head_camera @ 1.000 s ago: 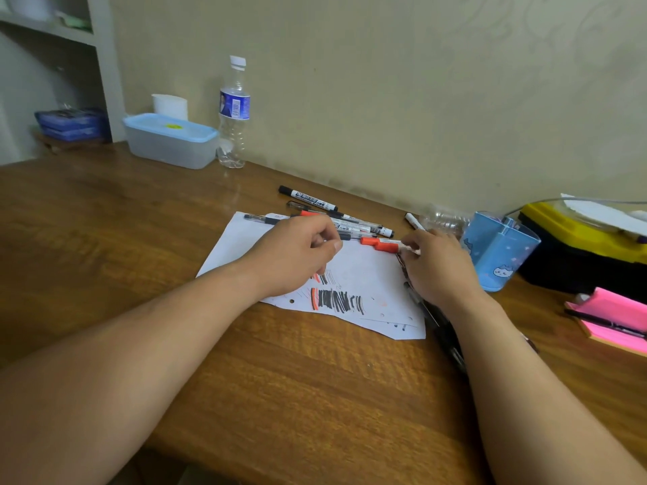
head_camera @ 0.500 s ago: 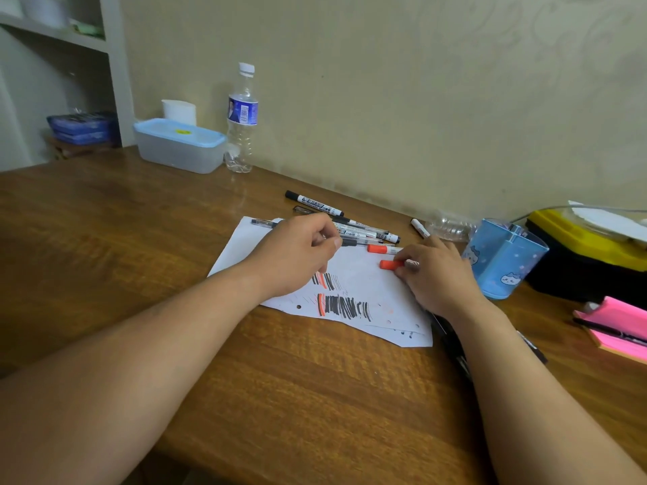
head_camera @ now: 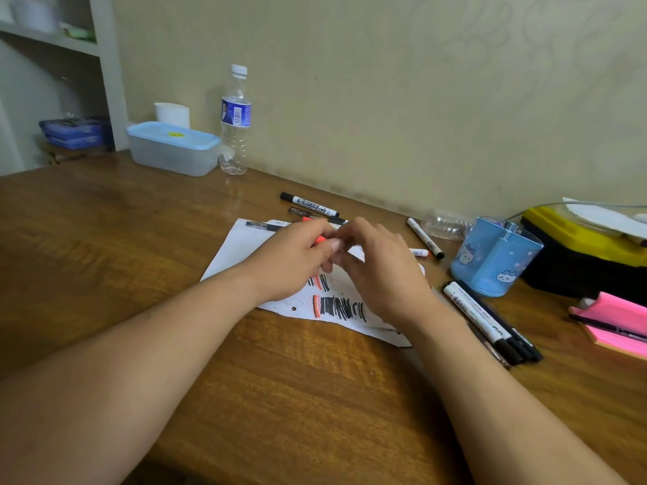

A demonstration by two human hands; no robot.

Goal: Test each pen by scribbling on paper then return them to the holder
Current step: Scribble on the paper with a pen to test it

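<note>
The right hand [head_camera: 381, 274] has been sliding left across the paper [head_camera: 238, 246] and is now meeting the left hand [head_camera: 294, 260], whose fingers are curling round the orange pen [head_camera: 318, 239] just above the scribbles. The right fingers are bending in against the left ones, but I cannot tell what they are pinching. Right of the fingers the blue holder [head_camera: 490, 264] is standing on the desk [head_camera: 280, 397], and a bundle of markers [head_camera: 479, 316] is lying just beside the right wrist.

White paper [head_camera: 241, 246] is lying flat on the tabletop [head_camera: 140, 239], showing black and orange scribbles. Above it, the left hand [head_camera: 294, 260] and right hand [head_camera: 381, 271] are pinching an orange pen [head_camera: 318, 239]. Loose pens [head_camera: 310, 204] are lying at its far edge. A pen bundle [head_camera: 490, 320] is lying near the upright blue holder [head_camera: 490, 271].
</note>
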